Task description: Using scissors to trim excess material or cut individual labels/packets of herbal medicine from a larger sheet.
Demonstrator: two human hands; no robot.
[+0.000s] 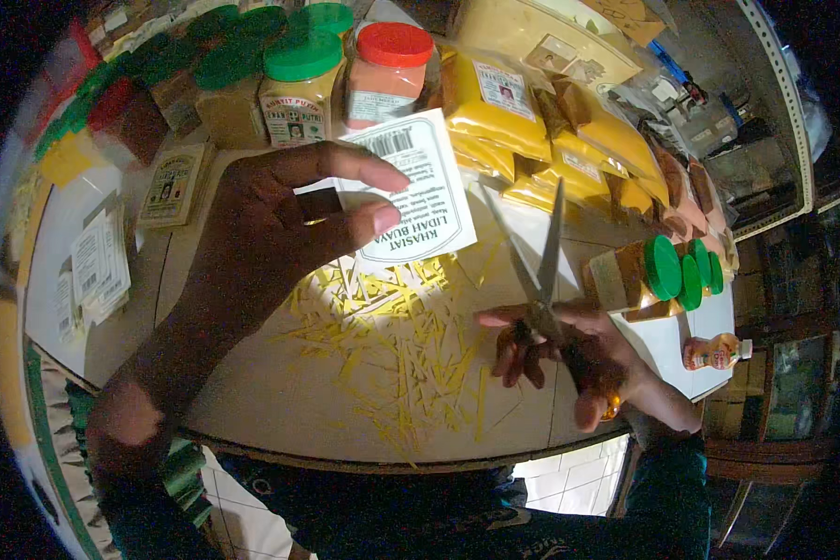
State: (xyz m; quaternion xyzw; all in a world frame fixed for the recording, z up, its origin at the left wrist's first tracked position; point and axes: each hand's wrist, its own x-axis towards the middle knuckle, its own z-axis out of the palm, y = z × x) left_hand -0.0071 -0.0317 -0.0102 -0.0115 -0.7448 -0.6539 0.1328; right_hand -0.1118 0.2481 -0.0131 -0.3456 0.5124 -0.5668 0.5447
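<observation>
My left hand (336, 189) pinches a white printed label (427, 189) between thumb and fingertips, its text upside down in view. On the right, my right hand (574, 357) holds metal scissors (546, 280) by the handles, blades spread apart and pointing away from me. The blades are apart from the label. Below the label, thin yellow and white paper strips (420, 350) lie scattered over the brown cardboard (266, 392) on the table. An orange-stoned ring sits on a finger of my right hand.
Stacks of cut labels (101, 262) and a boxed-looking label pile (175, 183) lie left. Behind stand a green-lidded jar (297, 91), a red-lidded jar (390, 73) and bags of yellow powder (497, 105). Green-lidded jars (623, 276) lie sideways at right, near a small bottle (715, 351).
</observation>
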